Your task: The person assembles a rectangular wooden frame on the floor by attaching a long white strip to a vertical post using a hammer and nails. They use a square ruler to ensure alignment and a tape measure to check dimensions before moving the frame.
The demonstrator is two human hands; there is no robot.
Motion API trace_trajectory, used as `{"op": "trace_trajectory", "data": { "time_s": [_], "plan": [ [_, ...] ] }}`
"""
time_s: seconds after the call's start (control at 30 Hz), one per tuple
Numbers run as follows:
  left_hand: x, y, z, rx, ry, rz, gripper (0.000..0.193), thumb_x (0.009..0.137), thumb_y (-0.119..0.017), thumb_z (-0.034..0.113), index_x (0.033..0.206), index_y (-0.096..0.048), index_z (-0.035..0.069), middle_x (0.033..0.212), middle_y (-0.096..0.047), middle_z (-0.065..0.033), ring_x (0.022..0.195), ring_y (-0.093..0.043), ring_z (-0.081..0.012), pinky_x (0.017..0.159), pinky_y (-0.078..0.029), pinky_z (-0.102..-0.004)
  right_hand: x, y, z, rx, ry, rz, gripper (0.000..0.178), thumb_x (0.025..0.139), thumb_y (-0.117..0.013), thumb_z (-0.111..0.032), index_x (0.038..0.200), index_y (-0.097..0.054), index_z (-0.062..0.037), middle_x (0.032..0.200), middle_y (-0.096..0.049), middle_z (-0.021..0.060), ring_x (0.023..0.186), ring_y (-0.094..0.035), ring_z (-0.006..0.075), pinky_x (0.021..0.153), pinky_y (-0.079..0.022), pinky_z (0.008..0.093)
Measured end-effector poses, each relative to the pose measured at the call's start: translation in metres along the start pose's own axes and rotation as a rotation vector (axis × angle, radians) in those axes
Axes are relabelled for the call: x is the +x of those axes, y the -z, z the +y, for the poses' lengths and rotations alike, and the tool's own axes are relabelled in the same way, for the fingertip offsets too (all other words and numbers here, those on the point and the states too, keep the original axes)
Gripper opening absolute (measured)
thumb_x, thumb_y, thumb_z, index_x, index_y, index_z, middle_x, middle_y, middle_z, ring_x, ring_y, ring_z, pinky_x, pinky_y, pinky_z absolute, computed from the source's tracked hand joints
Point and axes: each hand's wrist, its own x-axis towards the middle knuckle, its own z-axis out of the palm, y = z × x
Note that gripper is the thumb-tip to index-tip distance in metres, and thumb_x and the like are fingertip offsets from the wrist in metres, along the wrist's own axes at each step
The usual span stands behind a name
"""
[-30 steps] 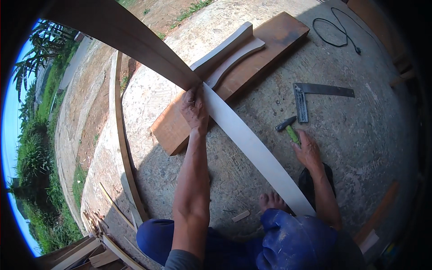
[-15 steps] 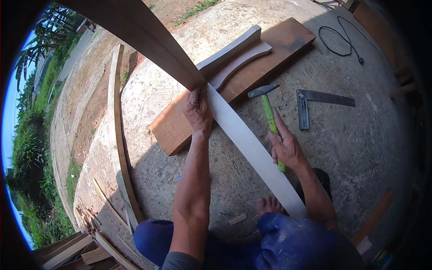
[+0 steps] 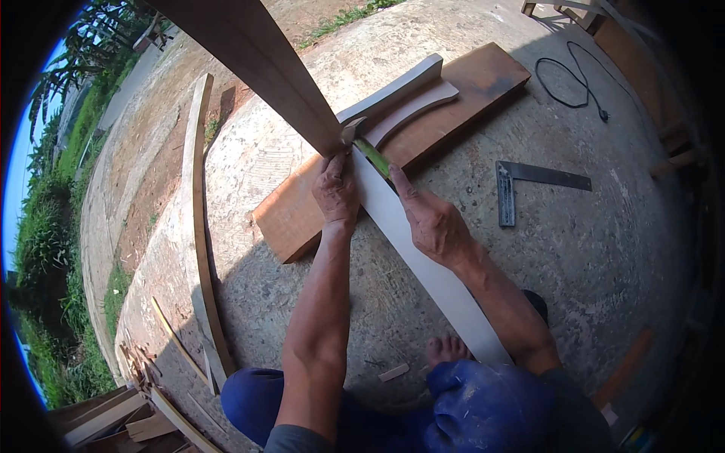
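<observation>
My right hand [image 3: 436, 226] is closed around the green handle of a hammer [image 3: 374, 158]. The hammer's head is at the joint where a long brown board [image 3: 257, 68] meets a pale, slightly curved board [image 3: 445, 294]. Just below that corner, my left hand [image 3: 336, 189] grips the end of the brown board beside the pale one; its fingertips are partly hidden. The pale board runs back toward my knees. Under the joint lies a thick reddish-brown plank [image 3: 287, 219], with a curved wooden piece [image 3: 404, 87] resting on it.
A metal try square [image 3: 547, 175] lies on the concrete at the right, and a black cable [image 3: 578, 79] is coiled beyond it. On the left are a long wooden strip [image 3: 198, 189] and a heap of offcuts [image 3: 113, 415]. My bare foot [image 3: 447, 349] is near the pale board.
My right hand has swung the hammer up and left, from beside the pale board to the joint. The left hand keeps its hold at the corner.
</observation>
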Motion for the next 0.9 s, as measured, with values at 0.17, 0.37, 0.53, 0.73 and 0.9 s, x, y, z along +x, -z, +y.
{"op": "trace_trajectory", "data": {
  "time_s": [0.17, 0.37, 0.53, 0.73, 0.9],
  "plan": [
    [-0.001, -0.004, 0.002, 0.006, -0.013, -0.003, 0.018, 0.088, -0.068, 0.008, 0.103, -0.075, 0.005, 0.098, -0.072, -0.0144, 0.087, -0.071, -0.0328, 0.075, -0.055, -0.0401, 0.003, -0.005, 0.009, -0.073, -0.025, -0.09, 0.076, 0.093, -0.054, -0.001, 0.162, -0.027, -0.018, 0.08, -0.061, 0.0238, 0.071, -0.067, 0.0437, 0.063, -0.056, 0.053],
    [-0.001, 0.002, 0.001, 0.05, 0.059, -0.084, 0.02, 0.092, -0.065, 0.007, 0.108, -0.075, 0.006, 0.109, -0.073, -0.0142, 0.095, -0.072, -0.0324, 0.079, -0.057, -0.0374, 0.002, 0.001, -0.007, -0.089, -0.007, -0.082, 0.073, 0.092, -0.053, 0.0, 0.16, -0.029, -0.011, 0.08, -0.062, 0.0242, 0.07, -0.065, 0.0438, 0.064, -0.055, 0.052],
    [-0.001, -0.003, 0.0, 0.046, 0.027, -0.04, 0.019, 0.091, -0.064, 0.007, 0.107, -0.074, 0.006, 0.108, -0.073, -0.0127, 0.094, -0.072, -0.0324, 0.079, -0.057, -0.0379, 0.005, 0.0, -0.001, -0.1, -0.059, -0.084, 0.074, 0.092, -0.05, -0.001, 0.162, -0.028, -0.0168, 0.081, -0.062, 0.0255, 0.073, -0.067, 0.0459, 0.068, -0.055, 0.0546],
    [-0.007, -0.002, -0.003, 0.047, 0.08, -0.092, 0.024, 0.091, -0.065, 0.008, 0.113, -0.074, 0.008, 0.114, -0.071, -0.0144, 0.1, -0.07, -0.0335, 0.085, -0.055, -0.0383, 0.004, -0.007, 0.002, -0.1, -0.114, -0.139, 0.072, 0.094, -0.051, -0.003, 0.161, -0.029, -0.0149, 0.083, -0.063, 0.0261, 0.074, -0.067, 0.0465, 0.069, -0.055, 0.0549],
    [-0.055, -0.012, 0.014, 0.107, 0.161, 0.137, 0.05, 0.091, -0.068, 0.019, 0.135, -0.058, -0.001, 0.135, -0.059, -0.0221, 0.126, -0.053, -0.0406, 0.109, -0.04, -0.0475, -0.004, -0.003, -0.005, -0.056, -0.017, 0.008, 0.068, 0.096, -0.054, -0.006, 0.16, -0.031, -0.0139, 0.083, -0.063, 0.0255, 0.075, -0.067, 0.0463, 0.066, -0.055, 0.0539]
  ]
}}
